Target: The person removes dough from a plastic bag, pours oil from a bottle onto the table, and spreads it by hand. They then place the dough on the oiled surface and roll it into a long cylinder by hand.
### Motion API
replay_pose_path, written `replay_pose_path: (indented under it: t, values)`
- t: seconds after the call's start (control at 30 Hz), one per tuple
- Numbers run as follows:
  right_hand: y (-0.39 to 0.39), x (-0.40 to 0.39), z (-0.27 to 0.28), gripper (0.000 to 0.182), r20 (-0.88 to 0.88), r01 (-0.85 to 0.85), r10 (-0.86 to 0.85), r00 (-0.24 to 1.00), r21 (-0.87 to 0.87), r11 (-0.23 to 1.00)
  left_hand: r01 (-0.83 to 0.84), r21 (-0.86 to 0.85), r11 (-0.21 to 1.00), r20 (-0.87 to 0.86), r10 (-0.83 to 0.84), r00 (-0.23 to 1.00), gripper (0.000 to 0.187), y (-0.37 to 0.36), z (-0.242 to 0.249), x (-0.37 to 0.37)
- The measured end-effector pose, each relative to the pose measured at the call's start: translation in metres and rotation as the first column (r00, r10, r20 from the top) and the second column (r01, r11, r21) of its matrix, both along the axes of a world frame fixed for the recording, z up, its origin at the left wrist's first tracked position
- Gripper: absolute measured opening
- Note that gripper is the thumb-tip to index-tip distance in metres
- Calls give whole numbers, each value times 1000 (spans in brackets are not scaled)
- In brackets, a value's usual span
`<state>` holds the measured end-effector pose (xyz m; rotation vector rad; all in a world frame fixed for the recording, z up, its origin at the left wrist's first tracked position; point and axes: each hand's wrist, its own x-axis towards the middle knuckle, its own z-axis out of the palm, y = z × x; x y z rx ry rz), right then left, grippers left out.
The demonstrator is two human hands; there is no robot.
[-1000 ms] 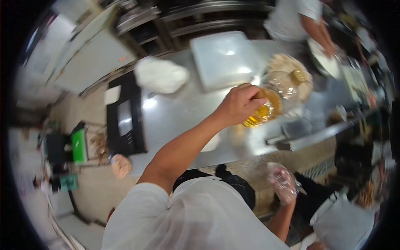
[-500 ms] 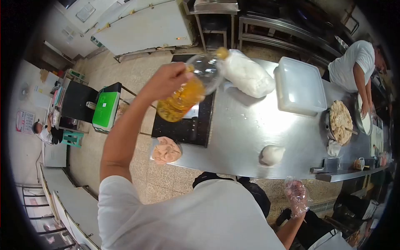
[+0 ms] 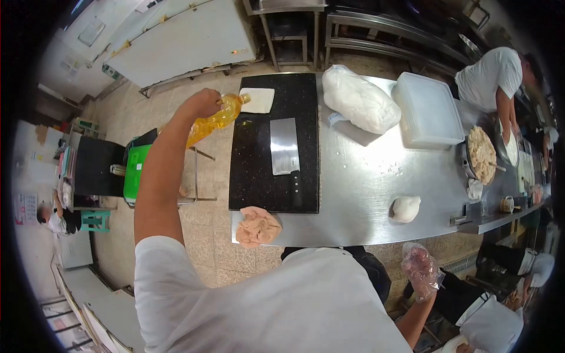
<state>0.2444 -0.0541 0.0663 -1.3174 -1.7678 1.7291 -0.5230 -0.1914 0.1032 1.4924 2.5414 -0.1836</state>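
My left hand [image 3: 203, 105] is closed around a clear bottle of yellow oil [image 3: 228, 113], held tilted to the left of the black board [image 3: 250, 176]. Its neck points toward a folded white cloth [image 3: 257, 100] on the board's far corner. A cleaver [image 3: 284, 146] lies flat on the same board. My right hand [image 3: 421, 272], covered by a crinkled clear plastic glove with reddish colour under it, is off the table's front edge. The plastic blurs its fingers. Nearest to it on the steel table [image 3: 347, 206] is a smooth white lump [image 3: 406, 209] like dough.
A peach crumpled cloth [image 3: 258, 226] sits at the front left corner. Farther back are a large white plastic-wrapped mass [image 3: 362, 100] and a lidded translucent box [image 3: 428, 109]. A pan of pale dough-like food [image 3: 481, 156] stands right, near a co-worker [image 3: 494, 79] reaching into a bowl.
My left hand has carried the oil bottle left, off the black board, uncovering the cleaver and white cloth. The view has shifted slightly. My right hand stays low beside the table.
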Motion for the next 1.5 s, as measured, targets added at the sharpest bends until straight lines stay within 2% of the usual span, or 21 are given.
replay_pose_path:
  t: [0.07,0.1,0.23,0.3,0.37,0.47,0.6,0.7,0.83,0.9,1.0,1.07,1.2,1.27,1.4,1.47,1.5]
  values:
    - [-7,-1,-2,39,47,8,-11,999,57,998,63,-142,988,-76,-74,994,38,9,-6,-10]
    - [-11,-2,-3,38,97,-1,-10,995,117,993,77,-149,986,-75,-89,993,38,13,-8,-15]
    - [-16,-28,12,40,186,-31,0,983,160,987,148,-176,973,-82,-164,983,37,32,8,-9]
    - [-19,-42,25,41,271,-101,47,961,187,977,186,-183,965,-81,-203,976,37,42,8,-13]
    - [-21,-46,29,43,280,-86,30,960,188,978,173,-267,948,-125,-212,969,37,54,7,-17]
    - [-24,-50,33,45,299,-60,5,954,176,983,175,-303,937,-163,-232,959,38,67,9,-23]
    - [-24,-47,31,43,339,-65,14,941,140,988,212,-288,934,-148,-262,954,38,73,18,-21]
    - [-23,-43,24,44,277,-76,31,960,151,986,217,-313,925,-181,-282,942,39,75,25,-17]
    - [-22,-44,23,45,243,-21,-3,970,95,995,165,-325,931,-164,-227,960,39,75,29,-16]
    - [-20,-53,34,42,276,-91,56,959,117,989,168,-310,936,-166,-228,960,39,70,26,-24]
    - [-21,-44,22,41,222,-59,33,975,112,992,244,-296,924,-120,-289,950,38,62,28,-28]
    - [-23,-40,16,40,234,-41,11,972,120,992,25,-266,964,125,8,992,42,57,32,-22]
    - [-25,-50,31,39,252,-25,-6,968,118,993,-70,-267,961,145,112,983,51,53,23,-23]
    - [-24,-41,22,39,237,-31,-2,972,135,990,-253,-131,959,186,275,943,61,52,15,-26]
    - [-24,-32,8,40,195,-30,-1,981,154,988,-210,-223,952,88,234,968,72,61,27,-8]
    - [-23,-35,11,41,223,-50,17,975,145,988,-89,-212,973,-66,77,995,75,62,23,-4]
    - [-22,-37,14,41,254,-71,34,967,137,988,-87,-216,972,-66,74,995,75,62,21,-2]
